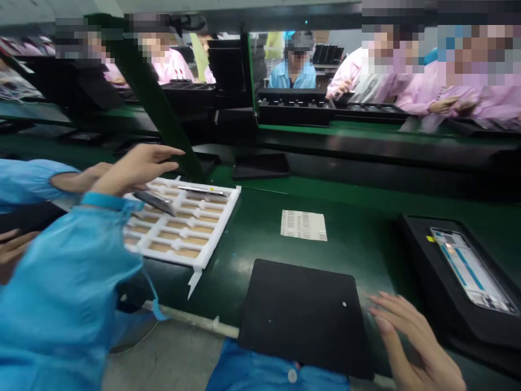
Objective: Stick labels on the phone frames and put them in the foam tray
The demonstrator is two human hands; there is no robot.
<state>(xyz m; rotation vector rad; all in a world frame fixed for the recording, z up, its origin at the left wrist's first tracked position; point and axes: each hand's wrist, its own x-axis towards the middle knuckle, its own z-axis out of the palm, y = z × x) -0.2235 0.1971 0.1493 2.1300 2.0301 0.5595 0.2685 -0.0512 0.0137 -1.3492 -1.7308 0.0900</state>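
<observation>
My left hand [140, 165] reaches over a white compartment tray [236, 203], fingers stretched out, nothing visible in them. Below it, a dark, flat phone-like part [157, 202] lies tilted across the tray; another thin part [203, 190] stands along the far compartment. Fingers apart, my right hand [415, 342] hovers or rests just right of a black mat [305, 315]; contact with the surface cannot be made out. Farther right, a phone frame [474, 271] with blue strips and a yellow tab sits in a black holder [423, 260].
A sheet of small labels [304, 225] lies on the green bench [252, 233] beyond the mat. A co-worker's blue sleeve [28, 182] and hands crowd the tray's left side. A slanted green post [150, 92] rises behind the tray. Black trays [260, 165] line the back; several people sit opposite.
</observation>
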